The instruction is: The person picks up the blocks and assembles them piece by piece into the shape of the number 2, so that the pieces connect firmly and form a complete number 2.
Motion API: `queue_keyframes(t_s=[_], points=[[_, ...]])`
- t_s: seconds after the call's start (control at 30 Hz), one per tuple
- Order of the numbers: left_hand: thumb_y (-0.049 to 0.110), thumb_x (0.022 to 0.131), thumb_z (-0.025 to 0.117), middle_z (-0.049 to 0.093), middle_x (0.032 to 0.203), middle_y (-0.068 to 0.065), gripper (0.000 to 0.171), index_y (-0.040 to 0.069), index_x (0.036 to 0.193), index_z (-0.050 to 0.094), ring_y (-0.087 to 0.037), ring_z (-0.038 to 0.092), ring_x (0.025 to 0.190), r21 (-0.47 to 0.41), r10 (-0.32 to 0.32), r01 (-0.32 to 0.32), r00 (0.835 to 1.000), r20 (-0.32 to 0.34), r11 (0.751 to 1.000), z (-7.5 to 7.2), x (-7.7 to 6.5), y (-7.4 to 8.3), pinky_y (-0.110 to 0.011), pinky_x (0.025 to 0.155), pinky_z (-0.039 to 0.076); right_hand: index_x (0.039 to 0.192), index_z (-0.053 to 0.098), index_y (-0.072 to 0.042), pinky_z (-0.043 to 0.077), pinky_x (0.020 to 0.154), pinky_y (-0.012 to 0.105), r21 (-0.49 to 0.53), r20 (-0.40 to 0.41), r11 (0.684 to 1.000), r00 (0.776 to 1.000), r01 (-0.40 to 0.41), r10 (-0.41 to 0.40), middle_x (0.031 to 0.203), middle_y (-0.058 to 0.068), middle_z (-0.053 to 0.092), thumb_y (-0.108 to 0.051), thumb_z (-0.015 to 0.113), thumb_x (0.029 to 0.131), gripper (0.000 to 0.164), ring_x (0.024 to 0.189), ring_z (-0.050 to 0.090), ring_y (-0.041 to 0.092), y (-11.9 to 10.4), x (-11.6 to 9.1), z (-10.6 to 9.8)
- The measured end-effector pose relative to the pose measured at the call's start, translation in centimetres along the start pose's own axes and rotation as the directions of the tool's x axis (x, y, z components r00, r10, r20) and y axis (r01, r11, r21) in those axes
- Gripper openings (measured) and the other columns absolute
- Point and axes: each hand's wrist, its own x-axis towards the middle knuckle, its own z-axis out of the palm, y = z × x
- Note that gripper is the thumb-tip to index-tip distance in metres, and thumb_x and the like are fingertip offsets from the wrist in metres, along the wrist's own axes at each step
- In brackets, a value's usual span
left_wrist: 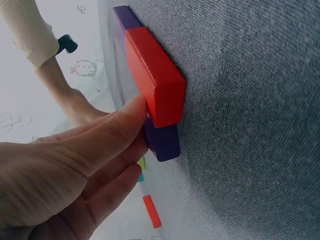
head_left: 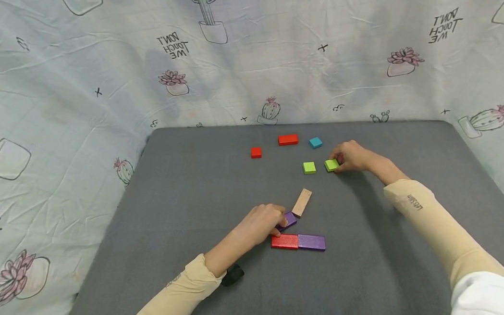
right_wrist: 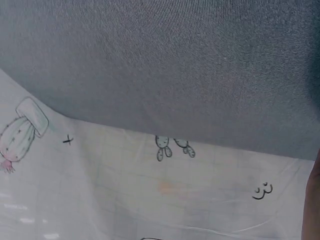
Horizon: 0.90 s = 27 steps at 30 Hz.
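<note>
In the head view my left hand (head_left: 262,223) grips a purple block (head_left: 289,220) with thumb and fingers. Its thumb lies right at the edge of a red block (head_left: 284,241), which sits end to end with a second purple block (head_left: 311,242). A plain wooden block (head_left: 302,202) slants away from the gripped one. From the left wrist, the thumb overlaps the near red block (left_wrist: 155,80), with the purple block (left_wrist: 162,141) behind it. Farther back, my right hand (head_left: 352,156) pinches a lime-green block (head_left: 331,165). Only a sliver of that hand (right_wrist: 312,205) enters the right wrist view.
Another lime-green block (head_left: 309,168) lies left of the right hand. Beyond it are a blue block (head_left: 315,143), a long red block (head_left: 288,140) and a small red block (head_left: 256,153). The grey table (head_left: 184,181) ends at a cactus-printed curtain (head_left: 299,77).
</note>
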Motion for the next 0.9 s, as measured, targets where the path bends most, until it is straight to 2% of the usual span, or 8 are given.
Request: queue_keyframes(t_s=[0.13,0.4,0.67,0.9], points=[[0.021,0.076,0.080,0.065,0.097,0.002,0.024,0.014,0.100,0.077,-0.007,0.059,0.079,-0.007,-0.009,0.009,1.000,0.009,1.000,-0.1,0.0,0.0,-0.023,0.069,0.051,0.093,0.072,0.004,0.052,0.068,0.039,0.021,-0.040,0.999,0.998,-0.044,0.045,0.082,0.010,0.068,-0.001,0.082,0.070,0.026,0.075,0.063,0.022,0.3,0.2,-0.1],[0.021,0.077,0.080,0.064,0.093,0.003,0.025,0.013,0.100,0.077,-0.006,0.056,0.076,-0.012,-0.009,0.009,1.000,0.016,1.000,-0.2,0.0,0.0,-0.021,0.068,0.049,0.093,0.072,0.004,0.052,0.068,0.038,0.015,-0.034,1.000,0.999,-0.021,0.021,0.083,0.011,0.069,0.000,0.082,0.070,0.025,0.075,0.063,0.023,0.0,0.4,-0.3],[0.020,0.075,0.081,0.060,0.083,0.004,0.023,0.013,0.097,0.078,-0.004,0.050,0.068,-0.011,0.002,-0.002,1.000,-0.002,1.000,0.0,0.1,-0.1,-0.019,0.061,0.044,0.093,0.072,0.003,0.051,0.066,0.037,-0.010,-0.071,0.996,0.994,0.088,-0.088,0.085,0.010,0.068,0.000,0.082,0.068,0.026,0.074,0.062,0.022,-0.8,0.5,-0.2],[0.019,0.075,0.081,0.060,0.083,0.003,0.023,0.013,0.096,0.078,-0.004,0.051,0.069,-0.020,0.012,-0.012,1.000,-0.014,1.000,0.3,0.1,-0.1,-0.019,0.062,0.045,0.095,0.072,0.001,0.049,0.066,0.035,-0.002,-0.065,0.988,0.986,0.157,-0.156,0.087,0.008,0.066,0.000,0.082,0.069,0.027,0.074,0.059,0.018,-2.0,0.5,0.2]])
